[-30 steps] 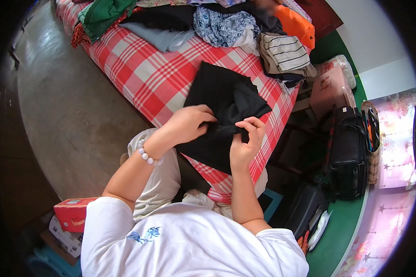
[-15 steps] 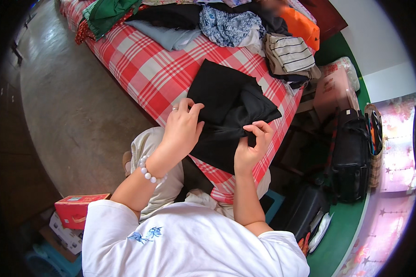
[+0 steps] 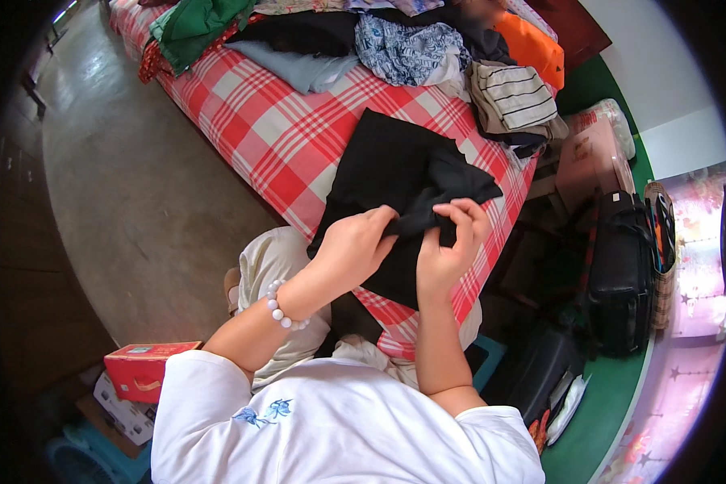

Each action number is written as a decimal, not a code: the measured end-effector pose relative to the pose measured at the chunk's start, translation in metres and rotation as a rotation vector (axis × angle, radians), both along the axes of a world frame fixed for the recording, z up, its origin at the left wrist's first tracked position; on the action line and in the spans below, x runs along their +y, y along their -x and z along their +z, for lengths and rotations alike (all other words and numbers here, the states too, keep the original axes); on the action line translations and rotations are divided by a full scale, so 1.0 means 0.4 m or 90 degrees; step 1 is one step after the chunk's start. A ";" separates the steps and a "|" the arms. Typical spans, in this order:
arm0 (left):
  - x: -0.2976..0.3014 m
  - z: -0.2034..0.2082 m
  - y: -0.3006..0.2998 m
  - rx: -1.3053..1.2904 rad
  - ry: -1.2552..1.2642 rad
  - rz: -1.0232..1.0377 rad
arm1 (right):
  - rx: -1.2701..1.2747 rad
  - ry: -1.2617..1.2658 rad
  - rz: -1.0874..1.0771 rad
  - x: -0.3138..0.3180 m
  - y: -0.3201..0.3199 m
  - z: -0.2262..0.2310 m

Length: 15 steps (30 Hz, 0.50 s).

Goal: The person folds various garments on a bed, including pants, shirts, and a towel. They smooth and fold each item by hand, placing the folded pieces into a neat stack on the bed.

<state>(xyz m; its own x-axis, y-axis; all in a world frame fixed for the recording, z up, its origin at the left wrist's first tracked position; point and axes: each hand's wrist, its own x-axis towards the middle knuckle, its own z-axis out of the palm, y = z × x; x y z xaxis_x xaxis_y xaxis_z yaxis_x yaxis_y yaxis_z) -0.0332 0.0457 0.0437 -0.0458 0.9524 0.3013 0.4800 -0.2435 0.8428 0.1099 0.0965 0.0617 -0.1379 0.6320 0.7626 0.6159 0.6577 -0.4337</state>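
Observation:
A black garment (image 3: pixel 373 161) is spread on the bed's red-and-white plaid cover (image 3: pixel 278 137), with a bunched, folded-over part on its right side. What sort of garment it is cannot be made out. My left hand (image 3: pixel 353 246), with a pale bead bracelet at its wrist, pinches the cloth near the middle. Just to the right, my right hand (image 3: pixel 452 242) grips the bunched part between thumb and fingers. Only a short stretch of black cloth lies between the two hands.
Beyond the garment lie a patterned blue-white cloth (image 3: pixel 411 50), grey-blue clothing (image 3: pixel 298 66), a green garment (image 3: pixel 202 31) and a folded striped stack (image 3: pixel 515 95). A black suitcase (image 3: pixel 619 274) and pink box (image 3: pixel 590 161) stand right. A red box (image 3: pixel 141 371) sits lower left.
My left hand has moved right, from the garment's left side to its middle, and now pinches the cloth close to my right hand. My right hand keeps its grip.

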 end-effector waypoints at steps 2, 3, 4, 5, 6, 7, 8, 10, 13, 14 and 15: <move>0.017 -0.003 0.016 -0.097 0.007 0.042 | -0.016 0.013 0.045 0.034 0.030 0.041; 0.028 -0.008 0.032 -0.133 -0.008 0.037 | -0.021 0.022 0.073 0.057 0.048 0.059; 0.042 -0.014 0.051 -0.199 0.063 0.024 | -0.044 0.046 0.099 0.083 0.074 0.075; 0.058 -0.021 0.072 -0.265 0.131 0.010 | -0.065 0.062 0.114 0.108 0.104 0.082; 0.089 -0.082 0.088 -0.385 0.175 -0.024 | -0.105 0.108 0.126 0.130 0.134 0.080; 0.107 -0.101 0.099 -0.482 0.194 -0.024 | -0.145 0.154 0.135 0.157 0.159 0.069; 0.113 -0.111 0.105 -0.435 0.189 0.022 | -0.172 0.155 0.156 0.195 0.175 0.037; 0.124 -0.102 0.125 -0.377 0.208 0.051 | -0.210 0.194 0.217 0.259 0.172 -0.010; 0.120 -0.053 0.154 -0.351 0.260 0.024 | -0.167 0.183 0.163 0.332 0.101 -0.015; 0.120 -0.038 0.160 -0.342 0.260 0.016 | -0.146 0.233 0.117 0.341 0.070 -0.007; 0.125 -0.031 0.163 -0.334 0.260 0.007 | -0.129 0.309 0.110 0.361 0.031 -0.008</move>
<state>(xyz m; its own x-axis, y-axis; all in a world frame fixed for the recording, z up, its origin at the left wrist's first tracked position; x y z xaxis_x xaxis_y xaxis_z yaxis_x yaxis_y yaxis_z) -0.0982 0.0957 0.0312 -0.0984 0.9839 -0.1492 -0.0185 0.1481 0.9888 0.0974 0.2408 0.0586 -0.3845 0.8595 0.3367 0.6192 0.5107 -0.5965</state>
